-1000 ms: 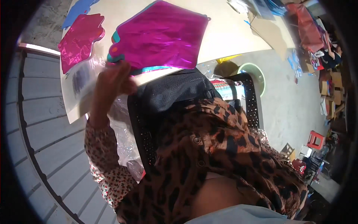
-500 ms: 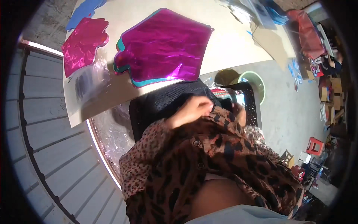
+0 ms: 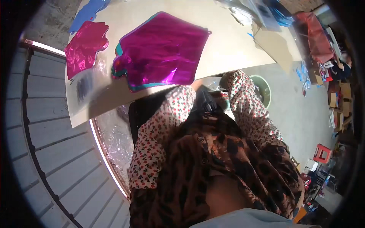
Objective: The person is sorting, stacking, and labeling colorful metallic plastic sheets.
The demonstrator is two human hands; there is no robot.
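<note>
Both my forearms, in sleeves with a small red print, reach forward under the near edge of the table. Of my left hand (image 3: 197, 84) only a sliver of skin shows past the cuff, and its fingers are hidden. My right hand is out of sight beyond its sleeve (image 3: 243, 89) beneath the tabletop. Close above my left cuff lies a stack of shiny magenta foil pieces (image 3: 163, 51), with teal and red edges peeping out on its left and lower sides. A black bag or cloth with a buckle-like part (image 3: 206, 102) sits between my forearms.
A smaller pink foil piece (image 3: 85, 47), blue foil (image 3: 89, 14) and clear plastic film (image 3: 85, 85) lie at the table's left. Brown cardboard (image 3: 275, 45) rests at its right. A pale green bin (image 3: 266, 91) stands on the floor, a red stool (image 3: 322, 152) farther right.
My hands have moved from my lap forward to under the table edge, the arms stretching out. The dark cloth on my lap has shifted. The view has tilted slightly.
</note>
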